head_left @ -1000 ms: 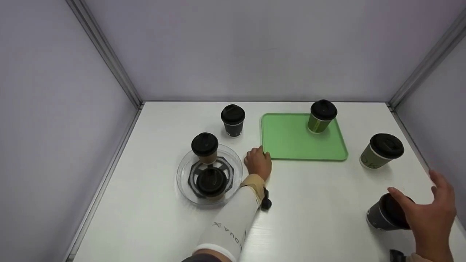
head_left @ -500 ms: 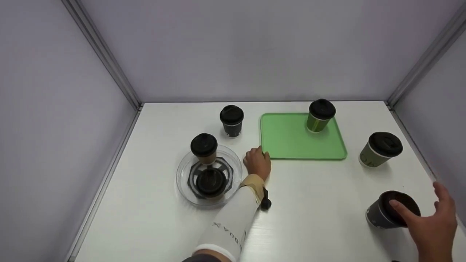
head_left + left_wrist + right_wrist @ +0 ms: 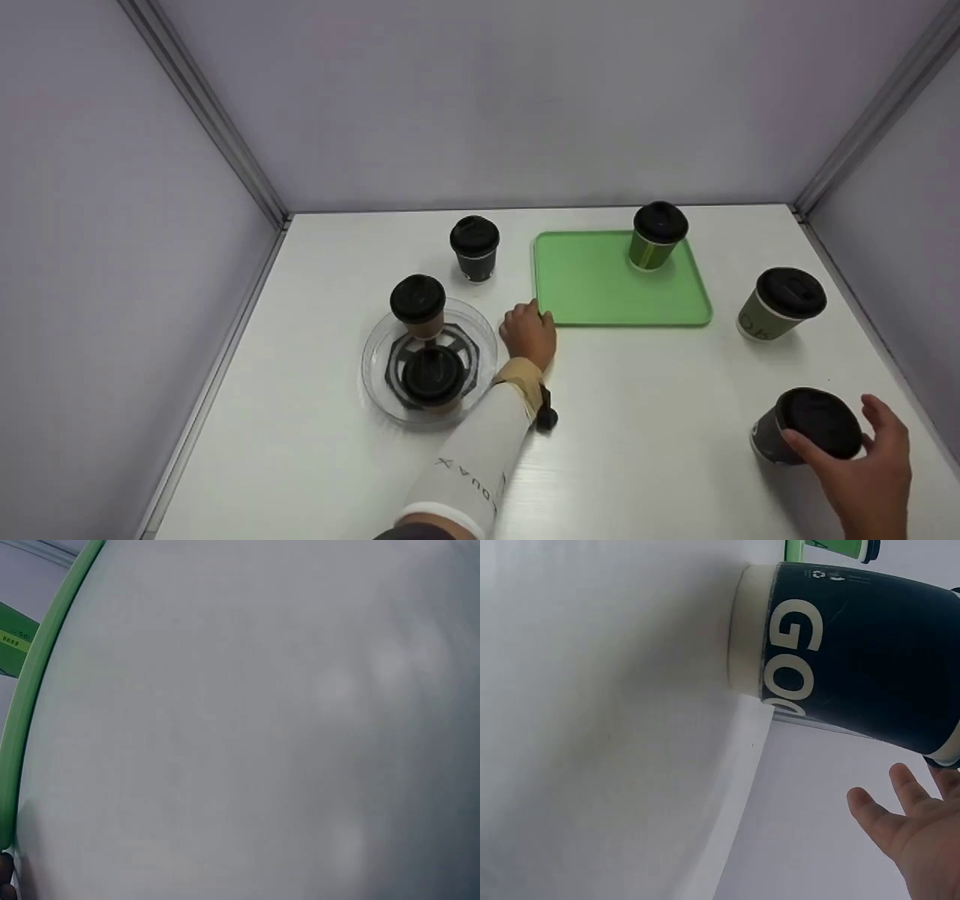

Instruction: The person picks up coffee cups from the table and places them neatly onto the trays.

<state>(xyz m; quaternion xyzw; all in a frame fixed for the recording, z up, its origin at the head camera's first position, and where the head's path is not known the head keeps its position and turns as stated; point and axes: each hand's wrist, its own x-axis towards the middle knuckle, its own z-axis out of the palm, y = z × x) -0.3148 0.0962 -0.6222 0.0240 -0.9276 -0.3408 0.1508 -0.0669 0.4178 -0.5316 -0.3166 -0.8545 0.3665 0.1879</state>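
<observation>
In the head view my left hand (image 3: 529, 335) is at the near left corner of the green tray (image 3: 592, 292), index finger and thumb on either side of the rim. Only dark fingertips (image 3: 6, 874) below the tray's edge (image 3: 28, 705) show in the left wrist view. At the right my right hand (image 3: 862, 465) curves around the lidded top of a dark paper coffee cup (image 3: 776, 435), thumb before the black lid, fingers spread beyond. The right wrist view shows this cup (image 3: 855, 652) upright on the table with white lettering, and spread fingers (image 3: 881, 825) apart from its wall.
A green coffee cup (image 3: 652, 251) stands on the tray's far right. Another green cup (image 3: 769, 319) is right of the tray. A dark cup (image 3: 477, 262) stands behind the clear round plate (image 3: 375, 390), which bears two brown lidded cups (image 3: 426, 326). Walls (image 3: 480, 105) enclose the table.
My right hand has come down and left, closer around the dark cup's lid. The left hand keeps its place at the tray corner. The camera view shifts slightly.
</observation>
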